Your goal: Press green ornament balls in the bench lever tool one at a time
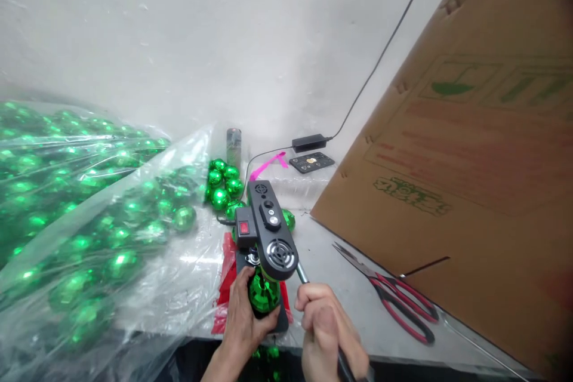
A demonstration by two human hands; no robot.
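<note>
A shiny green faceted bauble (263, 292) sits under the round front end of a black bench-top machine (272, 230). My left hand (245, 316) holds this bauble from the left side, fingers and thumb curled round it. To the right, my right hand (329, 328) is closed round the lever (303, 273) of the machine; a dark grip shows below the fist. The machine carries a red switch (243, 227) on its left side and stands over red material (227, 286). The bauble's top is hidden by the machine's head.
Clear plastic bags (107, 209) full of green baubles fill the left side. Several loose baubles (224, 182) lie behind the machine, near a dark cylinder (233, 146), a pink ribbon (268, 164), a power adapter (310, 142) and a phone (312, 162). Red-handled scissors (389, 295) lie beside a large carton (447, 149).
</note>
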